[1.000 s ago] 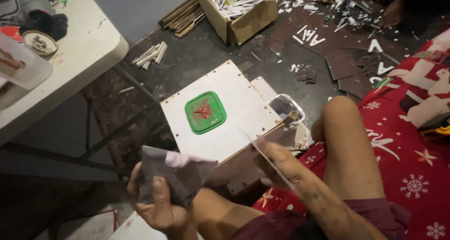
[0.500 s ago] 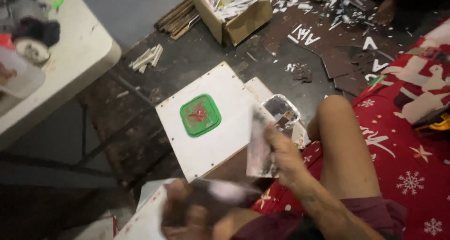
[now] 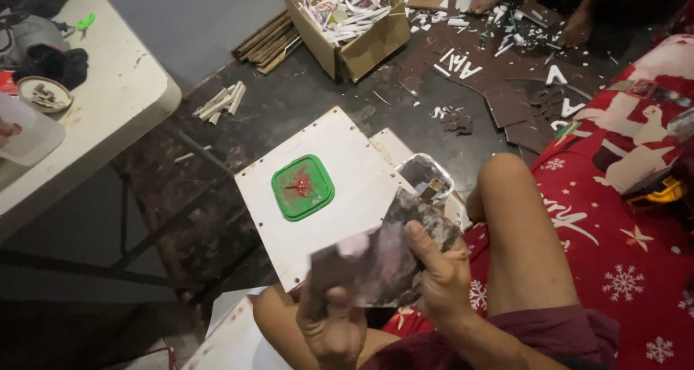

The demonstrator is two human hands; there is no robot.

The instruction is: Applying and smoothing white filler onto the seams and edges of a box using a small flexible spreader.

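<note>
– Why is the dark sheet (image 3: 383, 258) held just in front of the white board (image 3: 325, 189)?
– So both hands can work it: left hand (image 3: 329, 327) pinches its near corner, right hand (image 3: 441, 276) clamps its right edge, thumb on top.
– And the green lid (image 3: 302, 187)?
– Resting on the board, apart from the sheet.

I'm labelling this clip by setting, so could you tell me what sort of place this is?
Probably an informal craft workshop run on a floor. A cardboard box brims with white offcuts, cut-out letters and scraps litter the dark floor, and both hands hold a grey sheet above a white board.
</note>
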